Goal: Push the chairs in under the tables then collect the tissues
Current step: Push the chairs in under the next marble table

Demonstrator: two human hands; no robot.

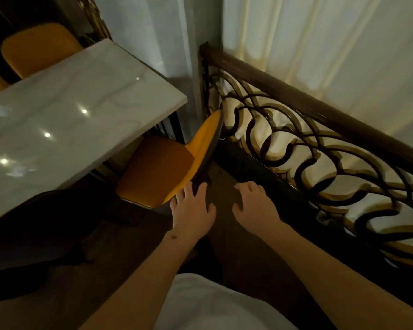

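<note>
**Chair-pushing stage, corner seat**

Near: left hand, fingers spread, rests on the yellow chair's back edge; right hand hangs open, holding nothing. Beyond, the seat sits partly under the marble worktop; far chairs appear tucked. No tissues visible; collection seemingly remains

The table has a glossy, polished top of white stone with grey veins like marble, mirroring small lights. The near chair has smooth matt orange upholstery on a dark shell. At right, the railing pairs dark scrolled metalwork with a brown wooden handrail.
</note>
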